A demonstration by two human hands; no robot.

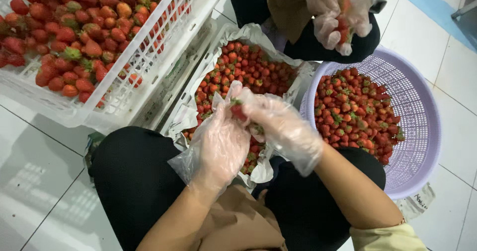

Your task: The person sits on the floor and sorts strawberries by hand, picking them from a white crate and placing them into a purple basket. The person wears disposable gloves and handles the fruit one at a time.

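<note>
left hand (221,144) and right hand (283,127), both in loose clear plastic gloves, meet over paper-lined crate (198,70); fingers of both pinch one strawberry (238,110) between them, held above the fruit (drops land back in). lilac basket (422,132) at right within reach; white crate (144,67) raised at left. co-worker's gloved hands (338,15) opposite.

The white tiled floor (39,181) carries a white slatted crate (149,47) of strawberries, a paper-lined tray (258,32) of strawberries beside it, and a round purple basket (422,112) of strawberries.
</note>
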